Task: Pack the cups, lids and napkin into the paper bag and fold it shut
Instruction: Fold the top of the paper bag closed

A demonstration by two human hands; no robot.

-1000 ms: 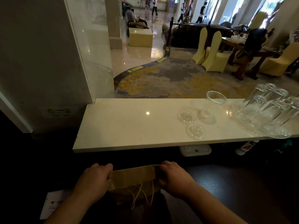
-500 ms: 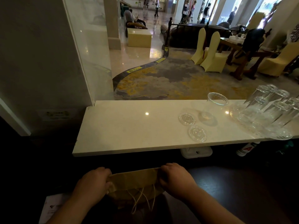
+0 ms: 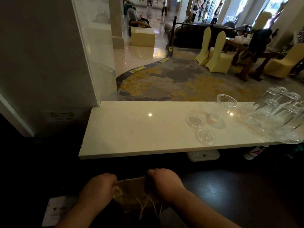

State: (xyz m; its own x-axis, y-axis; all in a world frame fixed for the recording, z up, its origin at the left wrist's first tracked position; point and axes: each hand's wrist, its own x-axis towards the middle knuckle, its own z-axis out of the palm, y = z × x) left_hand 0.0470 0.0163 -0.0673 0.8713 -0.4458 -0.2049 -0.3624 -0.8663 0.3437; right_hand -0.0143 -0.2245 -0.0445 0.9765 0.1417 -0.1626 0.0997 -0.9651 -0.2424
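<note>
A brown paper bag (image 3: 131,191) with string handles stands on the dark lower table, low in the head view. My left hand (image 3: 97,188) grips the left end of its folded top and my right hand (image 3: 164,183) grips the right end. What is inside the bag is hidden. On the white counter (image 3: 139,129) above, a clear plastic cup (image 3: 222,111) stands upright, with two clear lids (image 3: 195,120) (image 3: 205,136) lying flat beside it.
Several upturned drinking glasses (image 3: 279,116) crowd the counter's right end. A white card (image 3: 56,209) lies on the dark table left of the bag. A white box (image 3: 203,155) and a bottle (image 3: 253,153) sit under the counter edge. A glass panel (image 3: 92,51) rises at left.
Both hands have moved lower and closer together on the bag top, which looks shorter and more creased. The cup, lids and glasses have not moved.
</note>
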